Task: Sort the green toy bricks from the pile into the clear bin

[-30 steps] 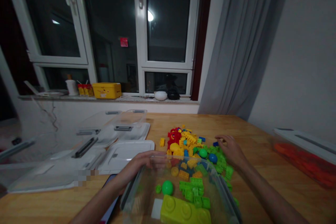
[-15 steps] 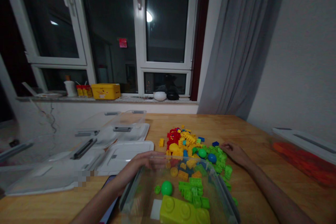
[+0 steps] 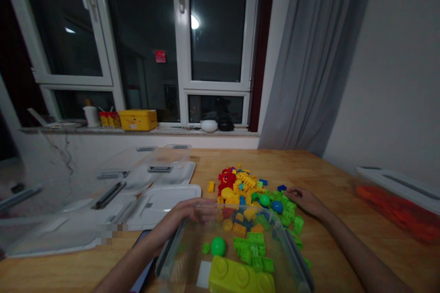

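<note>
In front of me, a clear plastic box [image 3: 182,261] holds light green building blocks [image 3: 252,247], a green ball [image 3: 217,246] and a large yellow-green block [image 3: 240,277]. My left hand [image 3: 197,210] is closed over its far left corner, fingers along the far wall. Just past the box lies a heap of red, yellow, blue and green blocks [image 3: 245,181]. At the heap's right side, my right hand [image 3: 305,200] has its fingers bent together against loose green blocks [image 3: 290,213]. Whatever sits between those fingertips is too small to make out. A blue ball [image 3: 277,207] rests close by.
Clear bins with grey latches [image 3: 110,194] and a white lid [image 3: 168,201] stand on the left. At the right edge is a white-lidded box of orange-red pieces [image 3: 395,210]. A dark flat object [image 3: 144,270] lies under my left forearm. The windowsill carries a yellow box [image 3: 138,120].
My right hand has shifted slightly left, further in over the green blocks. The left hand keeps its place on the box.
</note>
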Demonstrator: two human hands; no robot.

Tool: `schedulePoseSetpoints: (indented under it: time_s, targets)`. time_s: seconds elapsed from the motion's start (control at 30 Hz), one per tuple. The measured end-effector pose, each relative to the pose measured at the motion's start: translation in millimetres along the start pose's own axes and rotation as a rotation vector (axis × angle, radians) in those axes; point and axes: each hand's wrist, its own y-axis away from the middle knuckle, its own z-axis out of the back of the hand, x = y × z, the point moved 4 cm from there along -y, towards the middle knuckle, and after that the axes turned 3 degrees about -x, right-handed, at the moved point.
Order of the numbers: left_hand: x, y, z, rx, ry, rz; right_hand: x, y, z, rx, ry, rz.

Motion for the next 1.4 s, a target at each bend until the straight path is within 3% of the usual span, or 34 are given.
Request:
schedulePoseSetpoints:
  time_s: [0.17,0.4,0.53,0.83,1.07,1.4]
  targets:
    - [-7,4,-6.7,-0.013,-0.031,0.005,-7,-4,2,0.028,0.035,0.028]
    - [1,-2,1.7,0.011,-0.005,0.014,1,-1,3,0.056,-0.02,0.015]
    - [-3,-1,-2.9,-0.007,-0.009,-0.021,2,0,4,0.059,-0.007,0.043]
    - [-3,1,-4.3,-0.004,0.001,-0.006,-18,-7,11,0.027,-0.022,0.044]
    - [-10,3,-11.1,-0.023,0.002,-0.007,-19,-15,12,-0.131,0.292,0.181]
    - [-1,-1,0.3,0.003,-0.017,-0.01,-13,-13,9,-0.134,0.468,0.258]
